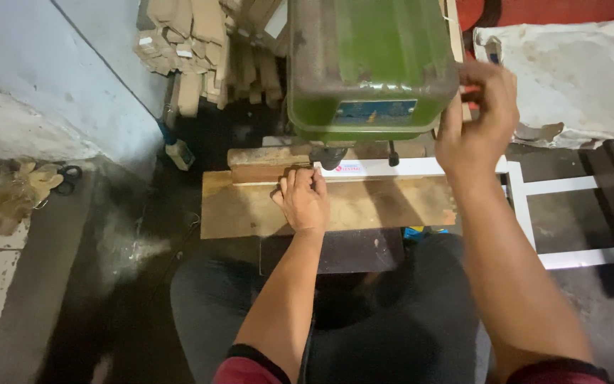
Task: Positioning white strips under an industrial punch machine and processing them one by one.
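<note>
— Two hands in view, both yours. Where does the left hand (302, 200) sit?

— Your left hand lies knuckles up on the wooden board (364, 206), just near of the brown wooden block (268, 169) and directly below the drill chuck (330, 158). Fingers are curled and pressed together against a small piece at the block's edge (too small to tell what it is, and I cannot tell whether you pinch it or merely press it).

— And the right hand (479, 121)?

— Raised at the right flank of the green drill press head (367, 67). Your fingers are bent around something at the machine's side; the frame is blurred there, so I cannot tell what they clasp or how tightly.

— Position of the work?

— Board lies flat on the machine table, centre of the scene. A white strip (406, 168) runs along its far edge, from the chuck out to the right, touching the block's right end.

— Surroundings?

— Cut wooden pieces (200, 50) stacked far left against the blue-grey wall (51, 78). White frame (570, 213) on the floor at right. Scissors (69, 179) beside crumpled paper (15, 195) at far left.
</note>
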